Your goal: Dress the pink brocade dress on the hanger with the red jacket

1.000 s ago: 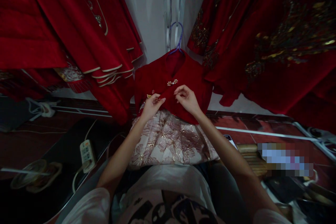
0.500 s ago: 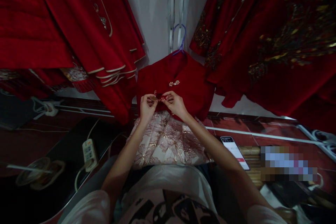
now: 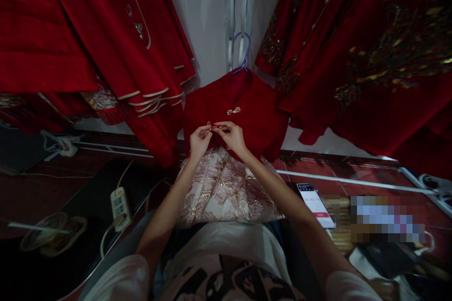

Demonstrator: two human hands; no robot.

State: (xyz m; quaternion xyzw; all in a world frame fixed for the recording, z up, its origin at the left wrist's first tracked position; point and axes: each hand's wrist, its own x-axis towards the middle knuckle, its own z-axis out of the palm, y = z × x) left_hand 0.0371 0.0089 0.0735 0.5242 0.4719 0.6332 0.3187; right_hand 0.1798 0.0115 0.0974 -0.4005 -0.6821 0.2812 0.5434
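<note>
Jacket, red, on purple hanger | left hand and right hand pinching beaded clasp at jacket front | hands closer together than a moment earlier

Tiny ornament between the fingers, perhaps a clasp, mostly hidden and too small for detail.

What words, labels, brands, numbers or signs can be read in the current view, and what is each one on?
None can be read with certainty.
Phone: markings on its lit screen, too small and blurred to read.
Power strip: small orange mark near one end, too small to read.
White shirt: bold black print, cut off by the picture edge; I cannot tell whether it includes letters.
Red garment: no lettering visible.
</note>
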